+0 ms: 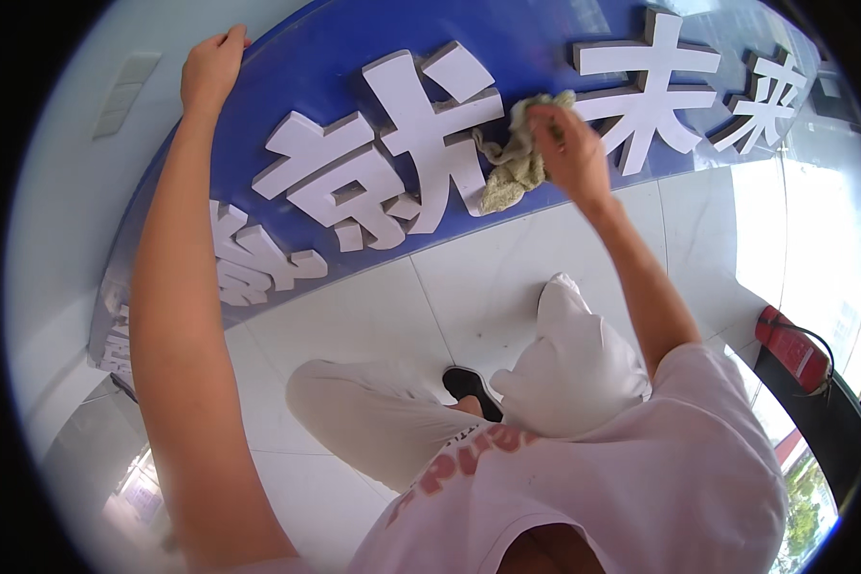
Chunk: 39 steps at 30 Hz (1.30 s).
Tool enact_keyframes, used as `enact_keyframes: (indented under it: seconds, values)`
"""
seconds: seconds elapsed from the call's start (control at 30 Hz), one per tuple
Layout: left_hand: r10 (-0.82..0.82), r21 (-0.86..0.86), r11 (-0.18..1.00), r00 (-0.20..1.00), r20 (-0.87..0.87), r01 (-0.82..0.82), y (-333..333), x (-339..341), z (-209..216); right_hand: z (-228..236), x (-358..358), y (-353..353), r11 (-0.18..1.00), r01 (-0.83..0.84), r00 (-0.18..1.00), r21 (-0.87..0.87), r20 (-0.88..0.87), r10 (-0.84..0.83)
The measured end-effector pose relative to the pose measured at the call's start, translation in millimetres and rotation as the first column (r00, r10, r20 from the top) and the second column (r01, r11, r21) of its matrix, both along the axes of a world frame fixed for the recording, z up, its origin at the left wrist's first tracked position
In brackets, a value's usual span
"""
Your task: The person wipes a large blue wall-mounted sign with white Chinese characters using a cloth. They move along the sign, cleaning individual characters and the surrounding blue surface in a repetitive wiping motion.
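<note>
A blue sign board (536, 48) with raised white characters (421, 124) stretches across the space in front of me. My right hand (572, 153) grips a crumpled, greenish-grey cleaning cloth (517, 167) against the board, between two of the large characters. Part of the cloth hangs down beside the left one of these. At the upper left, my left hand (212, 72) is closed over the board's top edge, its fingertips partly hidden.
Pale floor tiles (383, 297) lie below the board. A red fire extinguisher (794, 354) is at the right, near a dark surface (784, 421). A white switch plate (126, 94) is on the left wall. Bright glass lies along the right side.
</note>
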<state>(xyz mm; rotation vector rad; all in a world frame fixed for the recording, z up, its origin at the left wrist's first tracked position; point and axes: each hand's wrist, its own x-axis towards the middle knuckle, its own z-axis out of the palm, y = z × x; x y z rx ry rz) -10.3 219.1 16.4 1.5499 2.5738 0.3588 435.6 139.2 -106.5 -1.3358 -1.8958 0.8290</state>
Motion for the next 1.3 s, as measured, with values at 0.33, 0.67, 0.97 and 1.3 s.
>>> enact_keyframes:
  seconds: [0.33,0.67,0.97,1.3]
  values:
    - [-0.051,0.023,0.999,0.995,0.084,0.050,7.6,-11.0,-5.8,4.0,-35.5,-26.7,0.834,-0.525,0.709,0.173,0.630,0.316]
    - [-0.050,0.127,0.990,0.998,-0.044,0.055,7.1,17.3,-2.8,-29.2,5.8,-29.5,0.978,-0.068,0.837,-0.195,0.522,0.163]
    - [-0.011,0.159,0.987,0.999,-0.052,0.019,2.5,19.3,-5.1,58.4,-86.8,-66.3,0.787,-0.602,0.798,-0.135,-0.081,0.597]
    - [-0.010,0.210,0.978,1.000,0.007,0.009,-11.9,37.4,14.1,-16.9,-128.2,-105.9,0.882,-0.469,0.840,0.053,0.335,0.427]
